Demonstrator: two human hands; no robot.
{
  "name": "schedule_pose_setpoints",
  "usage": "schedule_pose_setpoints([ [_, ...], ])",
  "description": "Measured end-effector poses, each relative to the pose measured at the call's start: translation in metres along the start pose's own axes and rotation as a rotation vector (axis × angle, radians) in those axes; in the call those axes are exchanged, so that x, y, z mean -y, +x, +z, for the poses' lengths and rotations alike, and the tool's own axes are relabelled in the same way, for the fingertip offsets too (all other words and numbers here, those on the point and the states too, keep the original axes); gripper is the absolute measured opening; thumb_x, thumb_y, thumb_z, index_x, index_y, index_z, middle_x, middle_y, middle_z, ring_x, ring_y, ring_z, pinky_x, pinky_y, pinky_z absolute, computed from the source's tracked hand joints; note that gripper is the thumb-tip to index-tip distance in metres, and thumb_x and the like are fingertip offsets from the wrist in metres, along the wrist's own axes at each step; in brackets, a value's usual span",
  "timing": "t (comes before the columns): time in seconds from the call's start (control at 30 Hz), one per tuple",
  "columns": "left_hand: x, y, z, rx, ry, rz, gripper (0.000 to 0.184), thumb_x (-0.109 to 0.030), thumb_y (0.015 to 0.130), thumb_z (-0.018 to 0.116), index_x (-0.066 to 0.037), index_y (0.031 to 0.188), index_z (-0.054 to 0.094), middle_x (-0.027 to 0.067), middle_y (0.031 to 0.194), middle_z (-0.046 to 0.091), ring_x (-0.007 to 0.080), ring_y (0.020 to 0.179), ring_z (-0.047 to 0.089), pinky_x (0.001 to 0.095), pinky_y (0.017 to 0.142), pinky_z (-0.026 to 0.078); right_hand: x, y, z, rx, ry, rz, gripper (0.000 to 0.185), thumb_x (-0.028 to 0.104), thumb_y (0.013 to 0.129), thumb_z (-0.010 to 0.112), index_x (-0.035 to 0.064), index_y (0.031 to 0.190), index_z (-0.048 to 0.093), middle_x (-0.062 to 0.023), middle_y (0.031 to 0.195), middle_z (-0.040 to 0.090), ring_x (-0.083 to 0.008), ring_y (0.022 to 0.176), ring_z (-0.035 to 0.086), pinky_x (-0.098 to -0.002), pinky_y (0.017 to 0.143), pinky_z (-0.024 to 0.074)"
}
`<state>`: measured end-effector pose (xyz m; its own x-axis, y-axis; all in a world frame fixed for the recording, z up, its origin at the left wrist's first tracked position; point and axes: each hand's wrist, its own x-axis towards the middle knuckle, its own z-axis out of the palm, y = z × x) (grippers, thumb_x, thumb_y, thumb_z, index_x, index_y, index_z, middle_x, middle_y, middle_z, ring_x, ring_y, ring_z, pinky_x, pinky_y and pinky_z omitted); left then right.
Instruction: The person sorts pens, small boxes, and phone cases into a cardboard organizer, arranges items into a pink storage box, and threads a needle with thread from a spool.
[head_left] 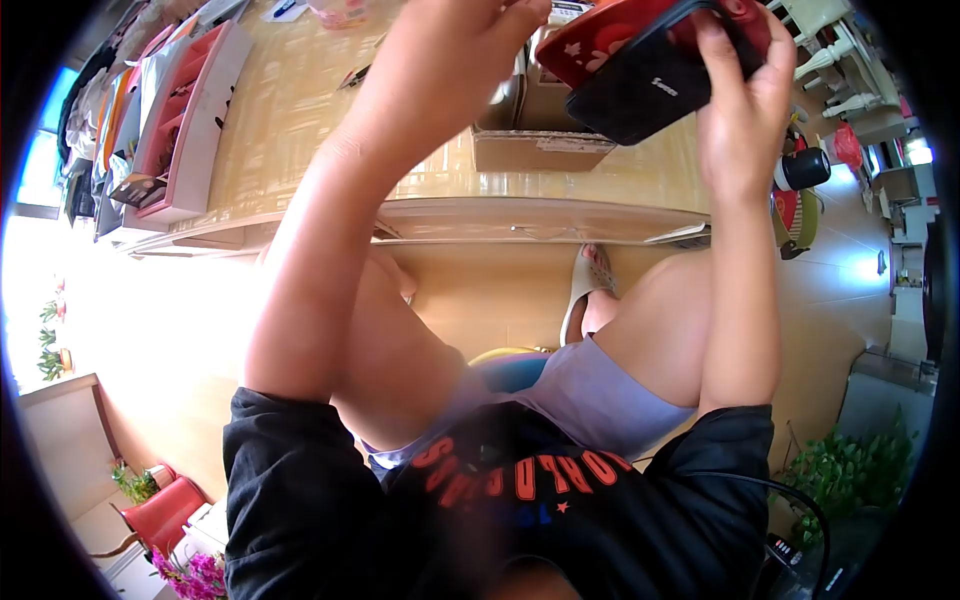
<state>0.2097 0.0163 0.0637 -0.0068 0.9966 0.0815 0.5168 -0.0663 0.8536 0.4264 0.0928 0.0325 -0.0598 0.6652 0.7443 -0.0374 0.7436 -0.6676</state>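
Note:
My right hand is closed around a black flat case with small white lettering, tilted above the table. Against its far side lies a red piece with a pale flower-like pattern, in the same grip. Just below them stands an open cardboard box near the table's front edge. To the left of the box's top, my left hand is raised with its back to me. Its fingers look curled at the top edge of the view, and what they may hold is hidden.
The wooden table has a pink-and-white organizer on its left. A dark pen-like item lies behind my left forearm. A black-and-white cylinder is beyond the table's right edge. My knees are below the table's front edge.

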Motion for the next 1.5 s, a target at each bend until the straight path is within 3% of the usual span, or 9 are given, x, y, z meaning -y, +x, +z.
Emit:
schedule_pose_setpoints([
  [0.13, 0.010, 0.007, 0.013, -0.130, -0.076, 0.275, 0.028, -0.013, 0.099, 0.068, -0.003, 0.124, 0.066, 0.0105, 0.088, 0.066, 0.0148, 0.087, 0.064, 0.0307, 0.075, 0.052, -0.008, 0.003, -0.002, 0.132, -0.303, -0.171, 0.039, 0.008, 0.098, 0.067, 0.0016, 0.133, 0.051, -0.0066, 0.120, 0.062, -0.0153, 0.111, 0.059, -0.0296, 0.101, 0.0453],
  [0.3, 0.025, 0.024, 0.019, -0.113, 0.027, 0.629, 0.049, -0.004, 0.092, 0.071, -0.006, 0.139, 0.057, 0.0119, 0.099, 0.071, 0.0218, 0.088, 0.069, 0.0352, 0.081, 0.056, 0.000, 0.005, -0.002, 0.239, -0.078, 0.059, 0.035, 0.004, 0.100, 0.065, 0.0014, 0.132, 0.052, -0.0060, 0.117, 0.064, -0.0137, 0.109, 0.060, -0.0281, 0.099, 0.0466],
  [0.67, 0.012, 0.017, 0.026, -0.087, 0.005, 0.552, 0.084, 0.009, 0.084, 0.070, -0.015, 0.158, 0.037, 0.0132, 0.108, 0.071, 0.0235, 0.089, 0.071, 0.0377, 0.080, 0.058, 0.003, 0.003, -0.007, 0.315, -0.312, -0.189, 0.044, -0.008, 0.091, 0.061, -0.0001, 0.134, 0.054, -0.0107, 0.121, 0.064, -0.0173, 0.116, 0.061, -0.0317, 0.103, 0.0469],
  [0.83, 0.012, 0.012, 0.027, -0.200, 0.469, 0.763, 0.076, -0.004, 0.084, 0.071, -0.019, 0.153, 0.043, 0.0116, 0.108, 0.066, 0.0316, 0.107, 0.059, 0.0445, 0.102, 0.043, 0.007, 0.014, -0.014, 0.089, -0.277, -0.219, 0.038, 0.002, 0.100, 0.062, -0.0004, 0.136, 0.052, -0.0108, 0.114, 0.067, -0.0161, 0.112, 0.062, -0.0302, 0.099, 0.0483],
  [1.03, 0.011, 0.012, 0.033, -0.158, 0.762, 0.552, 0.071, -0.014, 0.085, 0.073, -0.026, 0.151, 0.049, 0.0171, 0.133, 0.048, 0.0364, 0.121, 0.047, 0.0513, 0.103, 0.040, 0.017, 0.000, -0.008, 0.015, -0.208, -0.164, 0.015, 0.001, 0.099, 0.063, -0.0023, 0.113, 0.061, -0.0062, 0.104, 0.068, -0.0106, 0.094, 0.066, -0.0245, 0.088, 0.0514],
  [1.13, 0.020, 0.013, 0.038, -0.201, 0.955, 0.656, 0.074, -0.016, 0.086, 0.074, -0.028, 0.153, 0.046, 0.0183, 0.137, 0.044, 0.0411, 0.126, 0.044, 0.0534, 0.108, 0.038, 0.018, 0.000, -0.005, 0.026, -0.259, -0.236, 0.012, 0.001, 0.100, 0.062, -0.0024, 0.112, 0.061, -0.0060, 0.099, 0.068, -0.0107, 0.092, 0.065, -0.0246, 0.087, 0.0511],
  [1.27, 0.032, 0.022, 0.046, -0.268, 0.810, 0.778, 0.069, -0.014, 0.083, 0.077, -0.025, 0.146, 0.051, 0.0195, 0.142, 0.039, 0.0448, 0.129, 0.041, 0.0557, 0.112, 0.036, -0.029, 0.017, -0.026, 0.035, 0.100, -0.043, 0.013, 0.001, 0.101, 0.060, -0.0019, 0.114, 0.060, -0.0055, 0.099, 0.066, -0.0109, 0.091, 0.064, -0.0245, 0.087, 0.0503],
  [1.37, 0.026, 0.027, 0.047, -0.247, 0.742, 0.765, 0.060, -0.010, 0.078, 0.079, -0.018, 0.133, 0.057, 0.0180, 0.140, 0.044, 0.0430, 0.128, 0.043, 0.0540, 0.109, 0.038, 0.022, 0.002, 0.004, -0.045, -0.262, -0.225, 0.015, 0.002, 0.102, 0.060, -0.0016, 0.116, 0.058, -0.0052, 0.100, 0.066, -0.0109, 0.092, 0.063, -0.0244, 0.087, 0.0496],
  [1.5, 0.022, 0.035, 0.039, -0.230, 0.503, 0.802, 0.047, -0.005, 0.073, 0.079, -0.009, 0.117, 0.062, 0.0137, 0.118, 0.060, 0.0359, 0.116, 0.055, 0.0479, 0.103, 0.042, 0.011, 0.007, -0.004, -0.105, -0.248, -0.352, 0.015, 0.003, 0.103, 0.060, -0.0012, 0.117, 0.058, -0.0051, 0.103, 0.065, -0.0109, 0.095, 0.063, -0.0245, 0.088, 0.0495],
])
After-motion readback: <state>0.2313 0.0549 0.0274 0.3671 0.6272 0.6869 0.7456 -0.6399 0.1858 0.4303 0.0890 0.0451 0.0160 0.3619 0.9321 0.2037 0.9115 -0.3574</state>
